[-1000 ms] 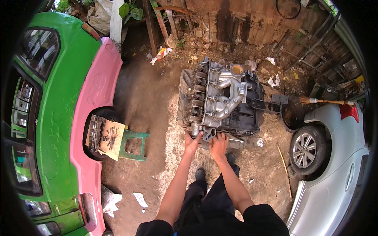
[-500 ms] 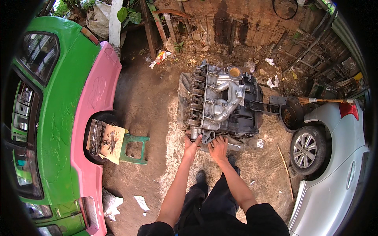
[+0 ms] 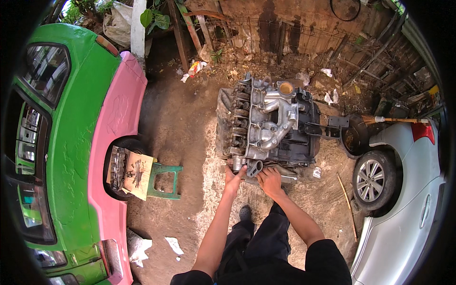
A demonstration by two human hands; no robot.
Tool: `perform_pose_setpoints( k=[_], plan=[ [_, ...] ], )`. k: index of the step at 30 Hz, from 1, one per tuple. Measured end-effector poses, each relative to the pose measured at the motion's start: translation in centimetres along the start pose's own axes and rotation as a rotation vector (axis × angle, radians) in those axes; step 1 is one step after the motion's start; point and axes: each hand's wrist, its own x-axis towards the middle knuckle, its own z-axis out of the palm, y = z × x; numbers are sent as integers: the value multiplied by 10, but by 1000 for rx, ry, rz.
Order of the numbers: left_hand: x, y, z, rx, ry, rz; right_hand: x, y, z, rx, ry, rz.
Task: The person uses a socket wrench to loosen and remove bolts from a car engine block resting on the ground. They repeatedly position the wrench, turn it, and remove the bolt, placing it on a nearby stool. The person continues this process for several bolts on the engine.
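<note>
An engine [image 3: 280,116] with a silver intake manifold stands on the ground in front of me. At its near end, a grey metal fitting [image 3: 255,168] with an oval opening sits between my two hands. My left hand [image 3: 232,180] is closed at the fitting's left side, thumb on top, with its other fingers partly hidden under the engine's edge. My right hand [image 3: 270,181] is bent around the fitting's right side, fingertips against the metal. Left of the fitting, a short silver cylinder [image 3: 240,165] juts from the engine.
A green and pink vehicle [image 3: 114,109] fills the left. Beside it, a green stool [image 3: 166,183] stands by a cardboard piece [image 3: 139,175] with small metal parts. A silver car [image 3: 399,190] is on the right, with a stick [image 3: 346,204] lying near its wheel. A dirt bank rises behind.
The whole scene has shifted slightly rightward as my head moved. Both hands stay at the same near end of the engine, and the fitting keeps its place between them.
</note>
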Motion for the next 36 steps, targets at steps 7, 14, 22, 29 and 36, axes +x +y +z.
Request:
perform_pose_setpoints(
  k=[7, 14, 22, 29, 36],
  plan=[
    [-5, 5, 2, -55, -39, 5, -35, -24, 30, 728, 42, 789],
    [-8, 9, 1, -59, -37, -24, -19, -63, 93, 1628, 450, 1023],
    [-8, 11, 2, -17, -30, -11, -5, -71, 85, 1687, 494, 1240],
    [-4, 6, 1, -9, -22, -16, -4, -69, 116, 1551, 569, 1137],
    [-6, 9, 2, 12, -38, -34, -13, -50, 108, 1307, 401, 999]
  ],
)
